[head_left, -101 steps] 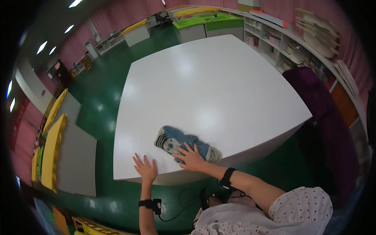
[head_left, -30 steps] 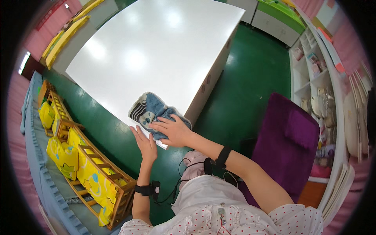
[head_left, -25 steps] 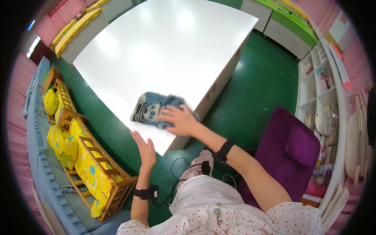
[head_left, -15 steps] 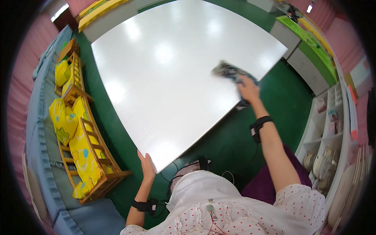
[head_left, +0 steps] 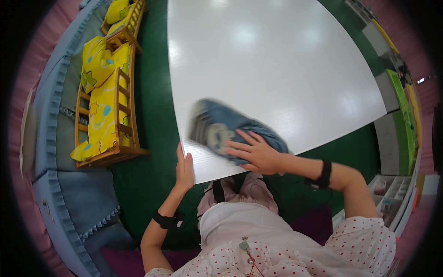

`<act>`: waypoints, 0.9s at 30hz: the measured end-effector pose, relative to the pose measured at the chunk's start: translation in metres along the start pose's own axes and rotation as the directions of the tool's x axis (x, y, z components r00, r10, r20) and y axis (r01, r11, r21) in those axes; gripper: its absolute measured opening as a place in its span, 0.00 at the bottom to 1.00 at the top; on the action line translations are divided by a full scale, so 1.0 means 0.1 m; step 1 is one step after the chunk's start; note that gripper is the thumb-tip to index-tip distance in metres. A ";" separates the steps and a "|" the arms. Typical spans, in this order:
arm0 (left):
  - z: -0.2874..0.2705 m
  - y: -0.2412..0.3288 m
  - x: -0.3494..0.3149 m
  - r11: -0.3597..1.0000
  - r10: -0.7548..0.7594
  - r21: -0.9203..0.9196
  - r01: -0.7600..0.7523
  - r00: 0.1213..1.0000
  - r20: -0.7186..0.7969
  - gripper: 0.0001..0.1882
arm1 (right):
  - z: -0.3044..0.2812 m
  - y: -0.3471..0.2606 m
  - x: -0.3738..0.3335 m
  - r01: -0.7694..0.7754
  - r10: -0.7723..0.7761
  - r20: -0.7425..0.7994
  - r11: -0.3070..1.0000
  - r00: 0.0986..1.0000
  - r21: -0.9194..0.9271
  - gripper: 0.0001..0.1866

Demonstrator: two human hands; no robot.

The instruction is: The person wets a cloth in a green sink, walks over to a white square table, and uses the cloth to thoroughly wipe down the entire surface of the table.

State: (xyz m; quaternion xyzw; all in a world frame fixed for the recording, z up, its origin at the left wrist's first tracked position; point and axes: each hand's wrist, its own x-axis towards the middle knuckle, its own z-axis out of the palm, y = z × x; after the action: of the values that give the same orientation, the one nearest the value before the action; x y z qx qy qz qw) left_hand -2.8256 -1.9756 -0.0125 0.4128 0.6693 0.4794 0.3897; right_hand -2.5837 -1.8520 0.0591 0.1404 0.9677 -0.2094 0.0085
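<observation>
A white table (head_left: 263,69) with a glossy top fills the middle, its near corner toward me. My left hand (head_left: 185,171) grips the table's left edge by that corner, thumb up and fingers along the side. On the top, close to the near edge, lies a blue-grey cloth (head_left: 240,127) with a pale patterned patch and a striped end, blurred by motion. My right hand (head_left: 258,153) presses on the cloth from above, fingers spread and stretched out. Part of the cloth reaches the table's edge under the palm.
Wooden doll beds (head_left: 124,115) with yellow bedding stand to the left, beside a blue padded seat (head_left: 87,198). At the right are a green-topped cabinet (head_left: 401,124) and a white shelf unit (head_left: 392,194). The floor (head_left: 154,124) is green.
My right hand has swept the cloth leftward and nearer, from the table's right side to the near corner. My left hand stays at the corner. The view has turned and shifted.
</observation>
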 end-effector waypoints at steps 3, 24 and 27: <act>-0.13 -0.47 -0.05 0.963 0.152 0.224 -0.152 0.988 0.017 0.21 | -0.08 0.14 0.69 0.271 -0.268 0.108 0.962 0.957 -0.015 0.26; 0.04 0.24 -0.14 0.972 -0.112 0.196 0.131 0.988 -0.105 0.27 | -0.88 3.92 -2.84 -0.844 0.788 -0.519 0.493 0.331 0.211 0.27; 0.16 0.34 -0.11 0.930 -0.113 0.326 0.169 0.977 -0.183 0.25 | -0.92 4.20 -4.13 -0.931 0.880 -0.465 0.242 0.092 0.273 0.31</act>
State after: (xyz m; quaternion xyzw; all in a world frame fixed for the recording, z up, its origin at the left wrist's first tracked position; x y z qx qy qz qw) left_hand -2.8012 -1.9738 0.0178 0.3843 0.7990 0.3593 0.2910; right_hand -2.0673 -1.5584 0.0053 0.7554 0.6395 -0.0658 -0.1269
